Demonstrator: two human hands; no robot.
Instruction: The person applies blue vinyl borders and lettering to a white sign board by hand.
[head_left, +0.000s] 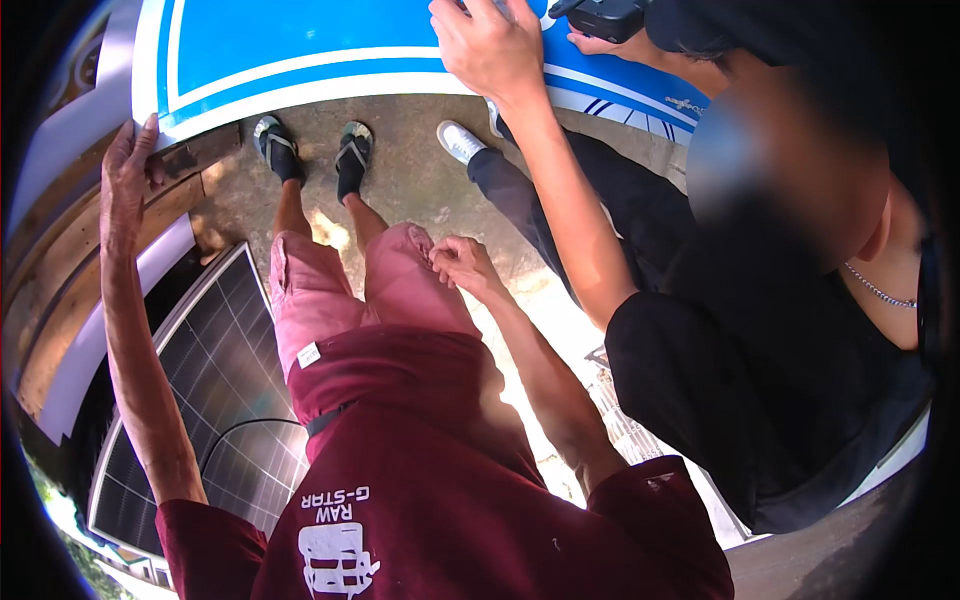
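Observation:
My left hand (pixel 128 165) is at the near left corner of a blue tabletop (pixel 300 35) with white border stripes, its fingers closed round the edge. My right hand (pixel 465 264) hangs in front of my pink shorts (pixel 325 275), by the thigh, with its fingers loosely curled in. Whether anything small is between those fingers is hidden.
At the right a person in black clothes (pixel 720 400) leans in; that person's hand (pixel 495 50) is on the blue top. A black device (pixel 610 18) is by their other hand. A solar panel (pixel 215 350) leans at my left, beside wooden boards (pixel 80 270).

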